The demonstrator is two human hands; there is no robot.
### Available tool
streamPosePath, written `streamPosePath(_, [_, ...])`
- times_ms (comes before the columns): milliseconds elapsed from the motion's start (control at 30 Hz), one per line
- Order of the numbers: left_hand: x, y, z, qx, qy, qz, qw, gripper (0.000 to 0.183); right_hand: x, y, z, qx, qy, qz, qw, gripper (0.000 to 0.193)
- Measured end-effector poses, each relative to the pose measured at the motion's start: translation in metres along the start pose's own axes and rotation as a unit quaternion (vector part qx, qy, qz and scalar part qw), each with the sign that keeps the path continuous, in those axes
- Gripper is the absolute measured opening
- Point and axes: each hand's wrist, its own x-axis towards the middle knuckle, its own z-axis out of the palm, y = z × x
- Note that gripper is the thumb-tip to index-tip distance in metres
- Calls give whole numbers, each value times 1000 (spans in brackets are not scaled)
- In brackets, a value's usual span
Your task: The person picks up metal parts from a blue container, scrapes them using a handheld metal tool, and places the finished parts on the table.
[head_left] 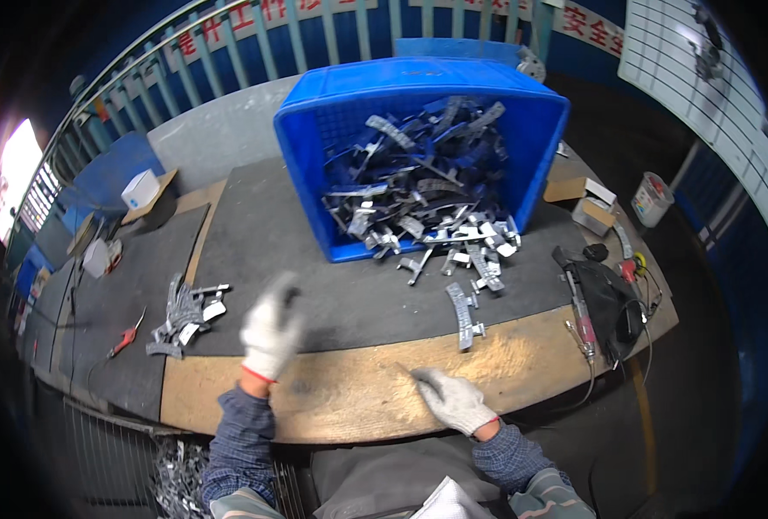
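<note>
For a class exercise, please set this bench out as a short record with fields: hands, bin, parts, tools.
Left hand: left hand, gloved, blurred; grip unclear
Right hand: right hand, gloved, at the wooden strip; grip unclear
Bin: blue bin on its side, opening toward the person
Spilling parts: grey parts, inside and out onto the dark mat
Small pile: parts heap, left of the left hand
Tools: red-handled tool at left; pink-handled tool at right
</note>
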Motion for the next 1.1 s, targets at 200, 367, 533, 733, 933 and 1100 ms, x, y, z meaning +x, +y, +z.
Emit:
streamPosePath(200, [46, 88, 160, 177, -226, 363, 887, 57, -5, 10, 9, -45, -3, -63, 997, 35])
streamPosePath(367, [76, 101, 243, 127, -257, 521, 804, 38, -11, 15, 13, -13, 59, -113, 992, 33])
streamPosePath(533, [71, 104, 247, 127, -329, 441, 825, 51, -12, 14, 12, -11, 56, -112, 992, 34])
streamPosePath(733, [40, 111, 178, -82, -249, -14, 965, 75, -21, 3, -11, 93, 9, -86, 992, 36])
streamPosePath(933, [-5, 110, 126, -389, -136, -283, 866, 48, -15, -34, -51, 102, 159, -100, 977, 38])
streamPosePath(1100, [-43, 109, 101, -320, -118, -245, 907, 45, 3, -71, -58, -12, 146, -186, 972, 40])
